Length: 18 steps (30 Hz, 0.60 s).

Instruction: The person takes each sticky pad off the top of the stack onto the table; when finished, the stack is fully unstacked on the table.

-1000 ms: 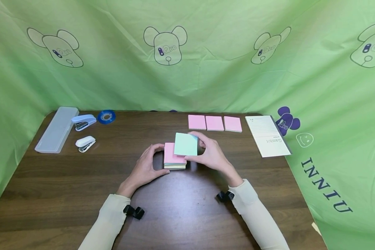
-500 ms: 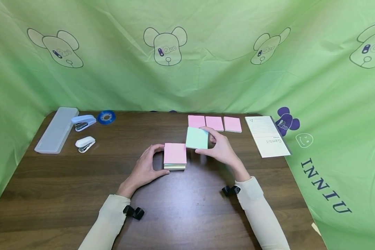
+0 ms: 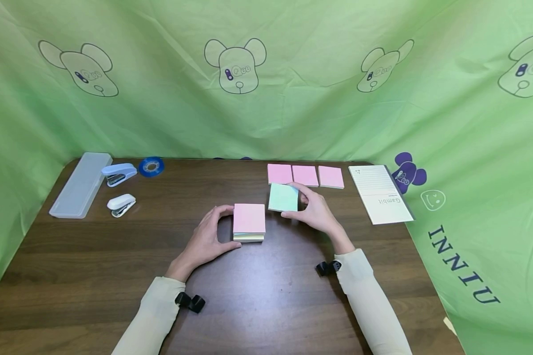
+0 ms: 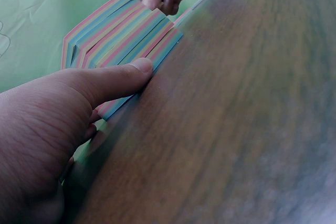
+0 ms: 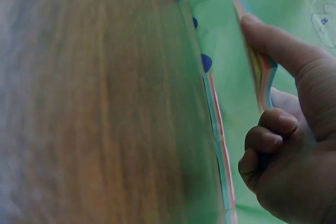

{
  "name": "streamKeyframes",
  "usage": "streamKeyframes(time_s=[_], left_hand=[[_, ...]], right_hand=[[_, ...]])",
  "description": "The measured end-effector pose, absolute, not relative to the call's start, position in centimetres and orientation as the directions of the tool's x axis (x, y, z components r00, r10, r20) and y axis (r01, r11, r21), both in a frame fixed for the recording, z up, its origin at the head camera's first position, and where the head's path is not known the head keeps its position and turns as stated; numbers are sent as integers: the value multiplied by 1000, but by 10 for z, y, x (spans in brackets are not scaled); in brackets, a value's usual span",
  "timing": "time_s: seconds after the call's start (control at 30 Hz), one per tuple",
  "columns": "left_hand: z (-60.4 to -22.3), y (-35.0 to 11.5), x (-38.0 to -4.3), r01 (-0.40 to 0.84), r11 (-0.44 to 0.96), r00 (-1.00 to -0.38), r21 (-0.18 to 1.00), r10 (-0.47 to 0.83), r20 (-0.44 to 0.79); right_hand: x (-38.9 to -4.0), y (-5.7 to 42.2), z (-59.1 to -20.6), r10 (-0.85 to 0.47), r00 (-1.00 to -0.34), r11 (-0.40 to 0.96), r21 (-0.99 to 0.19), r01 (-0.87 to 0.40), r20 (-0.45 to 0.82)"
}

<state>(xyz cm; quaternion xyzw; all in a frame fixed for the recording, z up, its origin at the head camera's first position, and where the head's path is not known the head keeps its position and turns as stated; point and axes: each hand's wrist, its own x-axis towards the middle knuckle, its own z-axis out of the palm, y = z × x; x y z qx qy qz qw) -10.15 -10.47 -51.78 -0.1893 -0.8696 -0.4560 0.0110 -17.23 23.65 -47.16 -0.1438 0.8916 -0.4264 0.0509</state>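
A thick stack of sticky note pads (image 3: 249, 218), pink on top, stands mid-table. My left hand (image 3: 206, 237) holds its left side, fingers behind and thumb at the near edge. In the left wrist view the stack (image 4: 126, 32) shows striped edges, with the thumb (image 4: 123, 80) against its near side. Off to the right, my right hand (image 3: 313, 212) pinches a thin sticky note pad (image 3: 283, 197) with a mint-green top between thumb and fingers. The right wrist view has this pad (image 5: 257, 72) edge-on, tilted, its other fingers curled below.
Three pink-topped sticky note pads (image 3: 305, 175) lie in a row at the back. A notepad (image 3: 379, 194) is at the right edge. To the left are a pale case (image 3: 81, 185), a blue stapler (image 3: 119, 173), a white stapler (image 3: 122, 204) and a blue tape roll (image 3: 151, 166).
The right hand has carried the green-topped pad off the stack, to the right and back, then slightly farther right. The left hand has stayed at the stack.
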Motion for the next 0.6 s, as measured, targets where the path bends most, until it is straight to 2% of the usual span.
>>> streamKeyframes(time_s=[0.23, 0.43, 0.6], left_hand=[[-518, -104, -102, 347, 512, -925, 786, 323, 199], [-519, -104, -101, 347, 509, -926, 788, 321, 200], [-518, -105, -101, 346, 509, -926, 788, 321, 198]], right_hand=[[-175, 242, -484, -347, -938, 683, -687, -247, -8], [-188, 250, -514, -403, -914, 724, -594, -349, 46], [-192, 250, -520, -418, -907, 755, -535, -379, 53]])
